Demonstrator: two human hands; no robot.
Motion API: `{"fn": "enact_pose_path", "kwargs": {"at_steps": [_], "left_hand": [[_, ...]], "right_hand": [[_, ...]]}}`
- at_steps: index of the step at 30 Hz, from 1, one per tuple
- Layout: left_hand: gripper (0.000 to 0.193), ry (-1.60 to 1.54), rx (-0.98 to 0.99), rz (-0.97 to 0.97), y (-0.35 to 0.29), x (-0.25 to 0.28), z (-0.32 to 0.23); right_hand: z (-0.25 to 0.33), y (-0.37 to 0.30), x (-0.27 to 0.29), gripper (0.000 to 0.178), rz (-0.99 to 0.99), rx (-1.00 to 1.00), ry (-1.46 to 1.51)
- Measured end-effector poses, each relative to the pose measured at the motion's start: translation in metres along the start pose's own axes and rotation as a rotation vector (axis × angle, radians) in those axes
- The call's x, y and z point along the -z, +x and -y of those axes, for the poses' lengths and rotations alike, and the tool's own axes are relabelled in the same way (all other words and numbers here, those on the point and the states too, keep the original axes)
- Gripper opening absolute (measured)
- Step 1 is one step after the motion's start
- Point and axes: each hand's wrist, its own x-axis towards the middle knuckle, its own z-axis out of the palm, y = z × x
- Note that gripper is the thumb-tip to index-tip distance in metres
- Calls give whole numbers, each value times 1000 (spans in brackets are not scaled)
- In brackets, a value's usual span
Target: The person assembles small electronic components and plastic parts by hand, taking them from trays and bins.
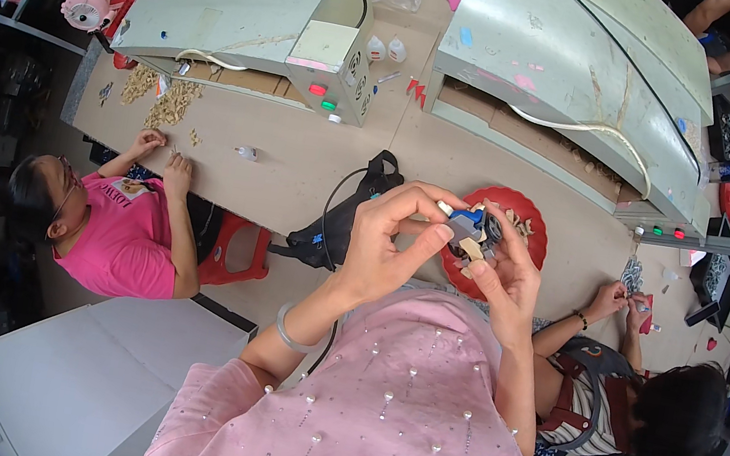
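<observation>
Between my hands is a small toy-like plastic piece (468, 233) with grey, blue, cream and dark parts. My left hand (390, 240) pinches it from the left, thumb and fingers pressed on its side. From the right, my right hand (512, 282) grips it too, with the thumb at its lower cream part. A round dark part shows by my right fingers. Just beyond my hands, partly hidden by them, stands a red dish (498, 196) with beige pieces (529, 228) in it. A black bag (348, 225) lies left of my left hand.
Two long pale-green machines (237, 9) (566, 64) stand on the table (293, 139). Beige pieces lie in piles (175, 103) at the far left, near a person in pink (128, 232). Another person (617, 396) works at my right. A red stool (235, 255) stands at left.
</observation>
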Motion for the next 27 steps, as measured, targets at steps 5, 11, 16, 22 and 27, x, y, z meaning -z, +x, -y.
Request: {"fn": "enact_pose_path", "kwargs": {"at_steps": [5, 11, 16, 22, 27], "left_hand": [[3, -36, 22, -21, -1, 0, -1], [8, -17, 23, -69, 0, 2, 2], [6, 10, 12, -55, 0, 1, 3], [6, 44, -6, -54, 0, 0, 3], [6, 37, -14, -45, 0, 0, 2]], "right_hand": [[-8, 1, 0, 60, -61, 134, -125], [-6, 2, 2, 60, -126, 338, -478], [-4, 1, 1, 57, -162, 382, -553], [1, 0, 1, 55, -183, 426, -640], [3, -1, 0, 55, -186, 440, -685]]}}
